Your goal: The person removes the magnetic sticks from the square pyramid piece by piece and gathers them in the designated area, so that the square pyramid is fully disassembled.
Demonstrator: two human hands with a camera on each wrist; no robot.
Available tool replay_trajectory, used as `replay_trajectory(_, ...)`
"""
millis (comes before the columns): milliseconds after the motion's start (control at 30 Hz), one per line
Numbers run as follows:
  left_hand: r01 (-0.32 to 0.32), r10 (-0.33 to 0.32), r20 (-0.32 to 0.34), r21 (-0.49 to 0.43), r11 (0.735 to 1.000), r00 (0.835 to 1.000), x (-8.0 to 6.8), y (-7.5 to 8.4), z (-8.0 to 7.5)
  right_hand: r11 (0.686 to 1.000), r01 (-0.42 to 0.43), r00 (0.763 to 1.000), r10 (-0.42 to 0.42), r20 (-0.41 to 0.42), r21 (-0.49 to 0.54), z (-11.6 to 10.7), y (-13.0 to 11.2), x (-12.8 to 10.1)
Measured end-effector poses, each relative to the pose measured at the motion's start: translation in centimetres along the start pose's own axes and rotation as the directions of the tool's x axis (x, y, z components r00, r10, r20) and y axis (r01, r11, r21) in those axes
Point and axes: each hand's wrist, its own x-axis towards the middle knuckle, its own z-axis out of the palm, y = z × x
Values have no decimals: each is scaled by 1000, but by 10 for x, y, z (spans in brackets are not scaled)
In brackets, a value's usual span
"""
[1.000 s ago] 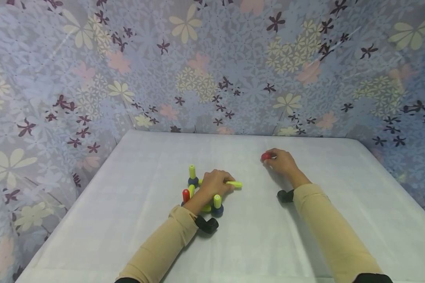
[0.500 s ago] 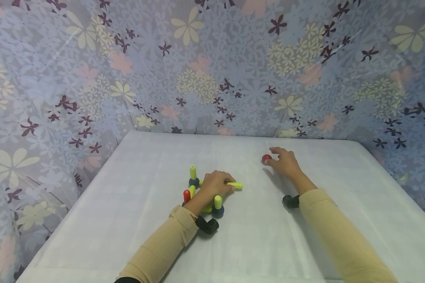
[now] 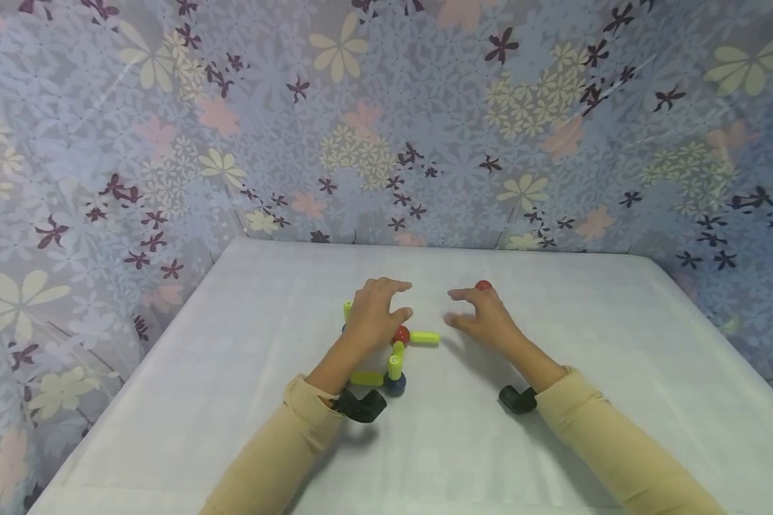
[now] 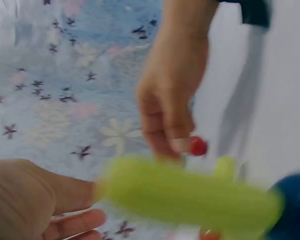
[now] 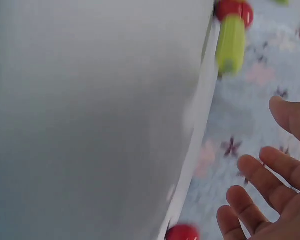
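Observation:
My left hand (image 3: 372, 313) is raised over a joined frame of yellow-green rods and ball connectors, thumb and fingers apart and holding nothing. One yellow-green rod (image 3: 425, 337) points right from a red ball connector (image 3: 401, 335). A short upright rod (image 3: 394, 367) stands in a dark blue ball connector (image 3: 395, 384) at the near corner. The frame's left part is mostly hidden behind my left hand and wrist. To the right, my right hand (image 3: 488, 320) hovers with fingers spread and nothing in them. Just beyond it lies a loose red ball (image 3: 483, 285), partly covered by the hand.
A white cloth covers the table (image 3: 283, 443). Flower-patterned fabric (image 3: 386, 129) hangs behind and at the sides. Black wrist devices (image 3: 361, 408) stick out from both of my forearms.
My left hand has let go of the frame and lifted up and left, uncovering the red connector. My right hand has released the red ball and moved left and nearer, leaving the ball on the table.

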Motion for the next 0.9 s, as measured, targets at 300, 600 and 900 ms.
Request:
replay_trajectory(300,72,-81,127,69,995,989,-4,-52,-35,998,56,988,-56,145,4,34,-44,4)
replay_trajectory(600,90,-85,213,-15,996,973,-5,-92,-35,992,118,970,-104,221,-54,60,-69,19)
replay_trajectory(900,105,-97,149,-49,993,984,-3,-93,-31,986,85,960,-42,278,-146,67,-80,25)
